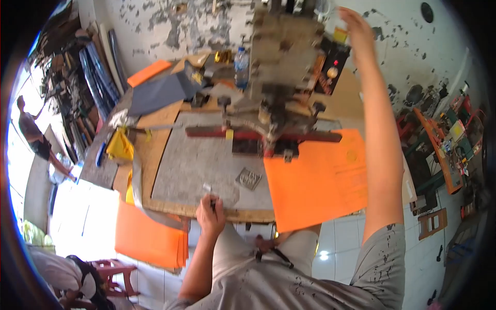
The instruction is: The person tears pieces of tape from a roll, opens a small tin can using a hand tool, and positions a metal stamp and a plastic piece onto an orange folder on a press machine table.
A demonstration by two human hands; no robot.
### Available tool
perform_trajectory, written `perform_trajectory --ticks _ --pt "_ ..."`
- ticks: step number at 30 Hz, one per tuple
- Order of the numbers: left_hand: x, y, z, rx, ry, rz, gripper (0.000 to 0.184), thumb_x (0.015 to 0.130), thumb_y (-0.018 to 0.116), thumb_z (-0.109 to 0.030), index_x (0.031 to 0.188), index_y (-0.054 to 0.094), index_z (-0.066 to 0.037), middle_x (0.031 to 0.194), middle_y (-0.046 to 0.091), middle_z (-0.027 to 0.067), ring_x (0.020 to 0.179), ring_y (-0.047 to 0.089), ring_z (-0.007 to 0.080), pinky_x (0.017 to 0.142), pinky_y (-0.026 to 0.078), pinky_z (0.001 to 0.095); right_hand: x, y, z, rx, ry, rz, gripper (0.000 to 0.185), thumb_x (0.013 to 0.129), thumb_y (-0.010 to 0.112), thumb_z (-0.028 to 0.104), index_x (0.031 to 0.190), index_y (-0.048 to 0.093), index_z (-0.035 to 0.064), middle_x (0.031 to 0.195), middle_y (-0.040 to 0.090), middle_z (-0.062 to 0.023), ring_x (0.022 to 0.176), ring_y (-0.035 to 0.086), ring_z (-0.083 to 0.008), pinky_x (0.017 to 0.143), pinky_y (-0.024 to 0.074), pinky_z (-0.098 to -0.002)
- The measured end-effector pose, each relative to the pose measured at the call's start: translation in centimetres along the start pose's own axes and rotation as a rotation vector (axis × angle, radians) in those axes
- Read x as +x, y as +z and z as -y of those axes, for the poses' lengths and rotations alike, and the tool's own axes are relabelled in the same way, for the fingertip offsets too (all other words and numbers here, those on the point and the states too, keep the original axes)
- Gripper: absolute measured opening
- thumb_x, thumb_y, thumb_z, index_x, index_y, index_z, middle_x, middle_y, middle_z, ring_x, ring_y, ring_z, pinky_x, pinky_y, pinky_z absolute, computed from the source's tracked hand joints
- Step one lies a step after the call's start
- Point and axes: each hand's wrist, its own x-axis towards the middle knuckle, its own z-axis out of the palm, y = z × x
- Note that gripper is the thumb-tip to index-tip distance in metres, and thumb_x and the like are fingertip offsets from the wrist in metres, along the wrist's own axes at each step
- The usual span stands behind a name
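My left hand (pixel 210 216) is curled closed at the front edge of the grey worktop (pixel 181 170). A small dark thing shows between its fingers, too small to name. Just beyond lies a small whitish piece (pixel 206 187). My right hand (pixel 357 33) is raised beside the upper right of a metal press (pixel 281 51), its fingers stretched out and partly blurred; I see nothing held in it. Below the press head, a metal plate with a raised design (pixel 248 179) rests on the worktop. An orange sheet (pixel 318 181) lies under the red bar (pixel 305 136) and overhangs the front edge.
Orange sheets (pixel 150 232) hang or lie stacked at the lower left, beside a grey strap (pixel 139 191) and yellow material (pixel 121 144). A water bottle (pixel 241 67) and dark sheet (pixel 163 93) stand at the back. Two people are at the left, one by the doorway.
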Motion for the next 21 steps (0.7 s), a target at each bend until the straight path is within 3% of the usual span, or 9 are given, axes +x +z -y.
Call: perform_trajectory --ticks 3,5,6,7,9,10,12,15,21 --pt "0.4 -0.7 -1.0 -0.031 0.008 0.067 0.015 0.104 0.069 -0.013 0.114 0.062 -0.004 0.089 0.068 0.0126 0.072 0.067 0.0338 0.068 0.051 0.0448 -12.9 -2.4 5.1 -0.015 0.049 -0.16 0.035 0.109 0.069 0.028 0.128 0.073 -0.0016 0.123 0.076 -0.0077 0.112 0.064 -0.014 0.107 0.0463 -0.0309" --pt "0.3 -0.7 -0.8 -0.05 0.001 0.084 0.015 0.104 0.069 -0.012 0.114 0.061 -0.004 0.087 0.067 0.0125 0.071 0.066 0.0334 0.067 0.051 0.0442 -23.0 -3.6 6.5 -0.093 0.136 -0.092 0.024 0.111 0.068 0.025 0.113 0.07 0.0007 0.105 0.07 -0.0006 0.101 0.064 -0.0133 0.102 0.0496 -0.0311" --pt "0.3 -0.7 -0.8 -0.06 -0.002 0.093 0.015 0.104 0.069 -0.012 0.114 0.061 -0.004 0.086 0.067 0.0124 0.07 0.066 0.0332 0.066 0.05 0.044 -27.8 -3.9 7.2 -0.238 0.066 0.053 0.023 0.11 0.069 0.023 0.112 0.07 0.0009 0.1 0.069 -0.0022 0.095 0.064 -0.0161 0.1 0.0507 -0.0326" --pt "0.5 -0.7 -1.0 -0.114 -0.022 0.082 0.015 0.103 0.07 -0.011 0.113 0.061 -0.005 0.083 0.066 0.0112 0.067 0.065 0.0323 0.063 0.049 0.0429 -31.9 -5.3 6.3 -0.311 -0.012 0.295 0.022 0.108 0.07 0.022 0.116 0.07 0.0023 0.108 0.072 -0.007 0.106 0.068 -0.0244 0.106 0.0493 -0.0405" --pt "0.5 -0.7 -0.9 -0.113 0.0 0.085 0.014 0.105 0.067 -0.009 0.114 0.058 -0.003 0.079 0.063 0.0089 0.063 0.06 0.0232 0.061 0.047 0.0374 -38.4 -6.0 7.0 -0.718 0.069 0.525 0.034 0.108 0.07 0.025 0.135 0.068 0.0051 0.136 0.068 -0.0136 0.132 0.061 -0.0345 0.118 0.0427 -0.0506" --pt "0.4 -0.7 -0.8 -0.111 0.011 0.088 0.013 0.105 0.065 -0.008 0.114 0.057 -0.003 0.077 0.061 0.0077 0.062 0.057 0.0186 0.06 0.045 0.0347 -41.5 -7.0 5.7 -0.8 0.147 0.557 0.04 0.109 0.067 0.029 0.142 0.064 0.0069 0.146 0.062 -0.013 0.14 0.055 -0.0347 0.122 0.0386 -0.0523" --pt "0.5 -0.9 -1.3 -0.177 -0.036 0.101 0.016 0.103 0.072 -0.01 0.112 0.06 -0.004 0.08 0.066 0.0088 0.063 0.062 0.0227 0.061 0.047 0.0353 -46.1 -9.9 2.1 -0.954 0.304 0.618 0.053 0.111 0.063 0.036 0.157 0.056 0.0105 0.166 0.049 -0.0117 0.156 0.042 -0.0351 0.129 0.0306 -0.0557" --pt "0.5 -1.3 -1.2 -0.238 -0.121 0.121 0.015 0.103 0.074 -0.011 0.111 0.064 -0.004 0.08 0.068 0.0082 0.065 0.064 0.0206 0.062 0.048 0.033 -47.3 -12.6 1.0 -0.993 0.413 0.655 0.064 0.114 0.055 0.047 0.168 0.044 0.0141 0.177 0.036 -0.0094 0.162 0.034 -0.0322 0.134 0.0251 -0.055" --pt "2.0 -2.7 -2.3 -0.304 -0.235 0.102 0.011 0.108 0.067 -0.01 0.115 0.071 -0.002 0.081 0.069 0.0063 0.068 0.064 0.0158 0.068 0.052 0.0304 -47.4 -13.3 0.1 -1.008 0.486 0.594 0.064 0.114 0.053 0.049 0.168 0.044 0.0143 0.177 0.036 -0.0079 0.164 0.032 -0.0303 0.136 0.0209 -0.0569"
